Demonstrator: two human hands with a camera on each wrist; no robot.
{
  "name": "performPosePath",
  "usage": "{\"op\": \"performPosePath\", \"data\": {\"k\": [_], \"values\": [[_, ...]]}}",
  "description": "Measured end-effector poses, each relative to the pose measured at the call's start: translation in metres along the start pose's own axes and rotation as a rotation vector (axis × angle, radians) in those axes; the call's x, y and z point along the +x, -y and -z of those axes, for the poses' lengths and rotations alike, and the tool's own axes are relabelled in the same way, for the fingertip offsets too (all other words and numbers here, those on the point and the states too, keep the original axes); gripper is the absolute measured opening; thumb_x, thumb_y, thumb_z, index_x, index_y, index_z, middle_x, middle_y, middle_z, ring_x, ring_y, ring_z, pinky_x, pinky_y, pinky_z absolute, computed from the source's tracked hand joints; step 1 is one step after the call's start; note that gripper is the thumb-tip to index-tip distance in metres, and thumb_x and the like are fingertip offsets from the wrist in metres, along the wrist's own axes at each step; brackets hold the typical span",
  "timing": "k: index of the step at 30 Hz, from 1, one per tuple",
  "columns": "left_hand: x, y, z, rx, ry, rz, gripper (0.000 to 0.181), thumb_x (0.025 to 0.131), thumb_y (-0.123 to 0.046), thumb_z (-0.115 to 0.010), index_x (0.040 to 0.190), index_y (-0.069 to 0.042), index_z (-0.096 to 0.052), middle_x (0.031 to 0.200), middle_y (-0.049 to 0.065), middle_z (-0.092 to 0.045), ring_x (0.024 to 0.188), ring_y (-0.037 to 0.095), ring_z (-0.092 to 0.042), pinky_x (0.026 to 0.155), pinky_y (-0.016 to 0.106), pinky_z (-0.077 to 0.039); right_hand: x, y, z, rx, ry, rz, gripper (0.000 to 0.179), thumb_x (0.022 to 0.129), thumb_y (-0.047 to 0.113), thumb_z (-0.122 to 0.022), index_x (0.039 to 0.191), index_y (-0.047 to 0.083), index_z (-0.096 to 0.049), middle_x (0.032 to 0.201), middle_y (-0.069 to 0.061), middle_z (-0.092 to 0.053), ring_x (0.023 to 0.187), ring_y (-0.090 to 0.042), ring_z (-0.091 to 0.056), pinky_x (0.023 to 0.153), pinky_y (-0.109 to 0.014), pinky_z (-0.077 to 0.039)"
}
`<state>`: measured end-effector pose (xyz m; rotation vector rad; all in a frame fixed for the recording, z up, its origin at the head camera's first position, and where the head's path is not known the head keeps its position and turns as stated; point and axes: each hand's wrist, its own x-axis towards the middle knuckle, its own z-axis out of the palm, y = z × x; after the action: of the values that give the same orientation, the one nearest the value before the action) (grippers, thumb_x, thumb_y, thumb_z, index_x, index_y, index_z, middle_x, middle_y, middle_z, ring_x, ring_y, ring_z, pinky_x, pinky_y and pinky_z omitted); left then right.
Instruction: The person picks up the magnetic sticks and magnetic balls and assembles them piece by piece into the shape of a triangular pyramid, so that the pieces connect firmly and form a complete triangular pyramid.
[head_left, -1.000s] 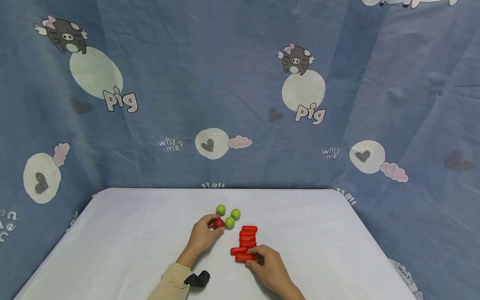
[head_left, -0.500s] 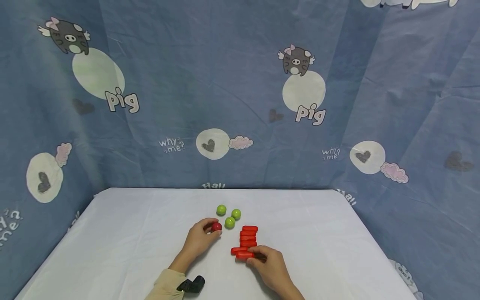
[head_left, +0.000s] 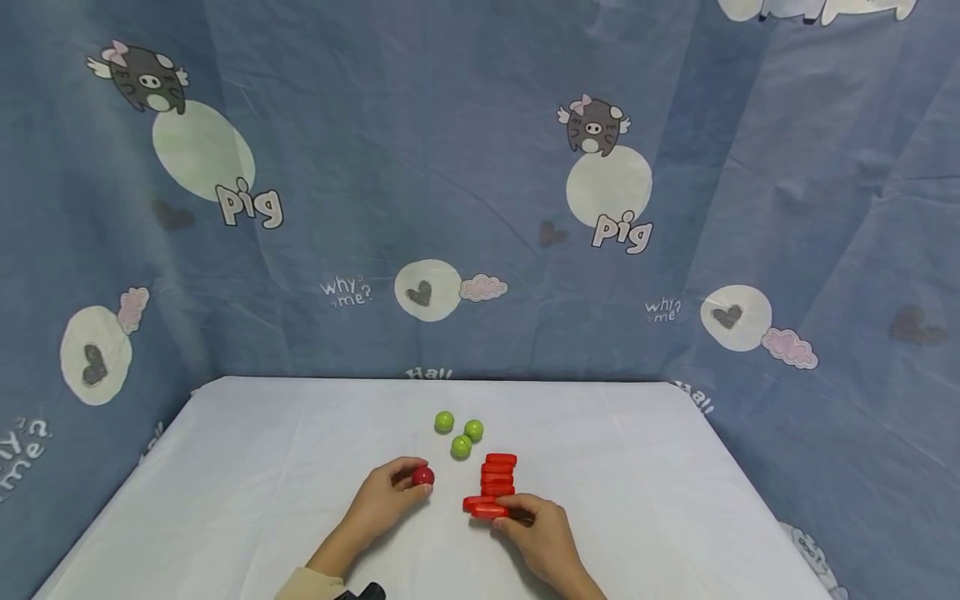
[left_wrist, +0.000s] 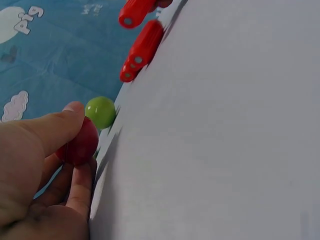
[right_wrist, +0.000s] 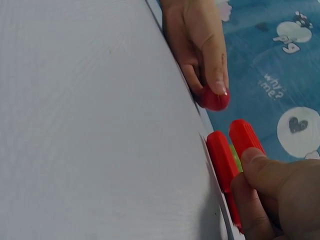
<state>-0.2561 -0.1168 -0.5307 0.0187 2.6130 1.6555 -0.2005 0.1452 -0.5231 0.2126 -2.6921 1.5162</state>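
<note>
- Head view: the left hand (head_left: pixel 380 502) pinches a red ball (head_left: pixel 423 477) between thumb and fingers, the hand lying at the ball's 8 o'clock.
- Right hand (head_left: pixel 543 533) pinches a red stick (head_left: pixel 487 511) by its right end, at about 4 o'clock from the red ball; the left wrist view shows this stick held clear of the table.
- Other red sticks (head_left: pixel 497 479) lie close together toward 12 o'clock from it.
- Three green balls (head_left: pixel 461 447) sit near the red ball, between its 1 and 2 o'clock, on the white table (head_left: pixel 637 483).
</note>
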Motion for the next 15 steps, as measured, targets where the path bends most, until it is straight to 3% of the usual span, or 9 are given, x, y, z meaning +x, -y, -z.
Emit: {"op": "performPosePath", "data": {"k": [5, 15], "values": [[-0.014, 0.000, 0.002, -0.018, 0.039, 0.022, 0.044, 0.084, -0.019, -0.085, 0.123, -0.009, -0.069, 0.122, 0.010, -0.071, 0.113, 0.023, -0.070, 0.093, 0.034, -0.058, -0.001, 0.002, -0.001, 0.023, 0.004, -0.013, 0.025, 0.081, 0.012, -0.085, 0.105, 0.012, -0.079, 0.105, -0.005, -0.076, 0.089, -0.008, -0.067, 0.075, -0.018, -0.056], [-0.039, 0.000, 0.000, -0.057, 0.082, 0.006, 0.046, 0.084, -0.019, -0.085, 0.124, -0.005, -0.067, 0.123, 0.012, -0.070, 0.115, 0.027, -0.070, 0.089, 0.028, -0.058, -0.006, 0.006, -0.004, 0.076, 0.028, -0.016, 0.028, 0.080, 0.013, -0.086, 0.107, 0.011, -0.079, 0.104, -0.005, -0.077, 0.088, -0.007, -0.066, 0.075, -0.017, -0.056]]}}
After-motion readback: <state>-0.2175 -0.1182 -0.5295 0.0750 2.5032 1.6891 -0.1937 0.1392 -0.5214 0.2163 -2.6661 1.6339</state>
